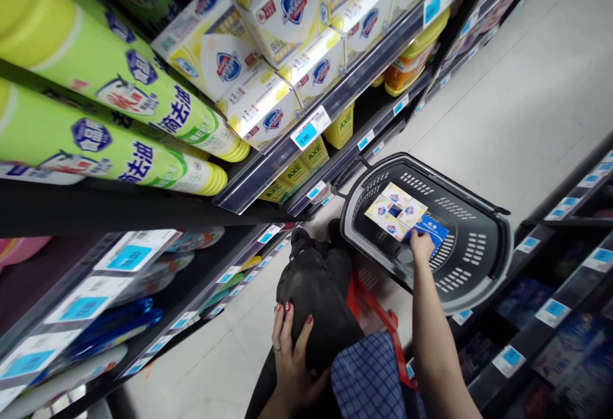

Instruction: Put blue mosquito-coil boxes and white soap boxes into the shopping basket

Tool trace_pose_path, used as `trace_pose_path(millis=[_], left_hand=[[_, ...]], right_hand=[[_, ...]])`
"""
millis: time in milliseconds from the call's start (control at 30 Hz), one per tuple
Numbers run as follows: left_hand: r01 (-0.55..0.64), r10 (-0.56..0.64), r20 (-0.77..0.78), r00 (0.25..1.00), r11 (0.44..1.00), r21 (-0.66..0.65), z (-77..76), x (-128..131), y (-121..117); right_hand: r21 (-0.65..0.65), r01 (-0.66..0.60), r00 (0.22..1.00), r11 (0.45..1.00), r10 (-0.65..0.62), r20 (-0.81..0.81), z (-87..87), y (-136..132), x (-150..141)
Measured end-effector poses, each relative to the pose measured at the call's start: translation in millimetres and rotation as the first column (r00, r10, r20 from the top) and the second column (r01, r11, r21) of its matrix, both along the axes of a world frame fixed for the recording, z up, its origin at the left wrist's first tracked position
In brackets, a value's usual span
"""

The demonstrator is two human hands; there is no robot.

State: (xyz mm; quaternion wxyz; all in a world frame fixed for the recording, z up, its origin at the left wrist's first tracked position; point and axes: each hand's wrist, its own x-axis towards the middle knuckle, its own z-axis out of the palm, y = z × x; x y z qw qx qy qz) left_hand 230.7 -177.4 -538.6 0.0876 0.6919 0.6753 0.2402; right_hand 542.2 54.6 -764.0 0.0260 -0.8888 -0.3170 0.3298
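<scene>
My right hand (421, 245) reaches down into a dark grey shopping basket (500, 246), fingers closed at the near edge of a flat blue package (437, 230). Its fingertips are partly hidden, right beside several white-and-yellow soap boxes (383, 209). Those boxes lie in a square round a small dark gap and overlap the blue package. On the dark trousers over my knee rests my left hand (294, 349), fingers spread, holding nothing.
To the left, a shelf holds stacked soap boxes (287, 16) and green bottles (119, 93) lying toward me. Yellow AXE packs (341, 126) stand a level lower. Shelving with price tags (553, 310) lines the right. A blue checked bag (368, 371) with a red strap hangs by my leg.
</scene>
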Motion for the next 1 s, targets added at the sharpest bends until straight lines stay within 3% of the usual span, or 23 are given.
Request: trace_pose_path(millis=[233,533,700,767,833,900,1000], left_hand=[[-0.053,0.054,-0.049,0.997,0.998,0.028,-9.5,1,-3],[-0.061,0.063,-0.061,0.996,0.998,0.030,-7.8,2,-1],[-0.060,0.062,-0.059,0.996,0.998,0.031,-8.1,2,-2],[-0.063,0.065,-0.070,0.995,0.997,0.034,-8.8,2,-3],[-0.066,0.069,-0.076,0.995,0.997,0.036,-9.3,2,-4],[-0.072,0.074,-0.068,0.995,0.997,0.029,-9.1,2,-5],[-0.077,0.077,-0.050,0.996,0.997,0.011,-7.1,3,-6]], right_hand=[[0.124,-0.014,0.999,0.992,0.009,0.043,-6.4,30,6],[0.159,-0.058,0.996,0.986,0.047,0.074,-12.5,33,2],[0.225,-0.111,0.985,0.968,0.077,0.153,-5.8,41,-3],[0.275,-0.211,0.968,0.938,0.162,0.191,-0.4,52,-7],[0.283,-0.401,0.905,0.871,0.329,0.271,4.4,69,-13],[0.224,-0.587,0.793,0.778,0.497,0.353,6.8,88,-18],[0.105,-0.709,0.687,0.697,0.650,0.324,3.2,113,-23]])
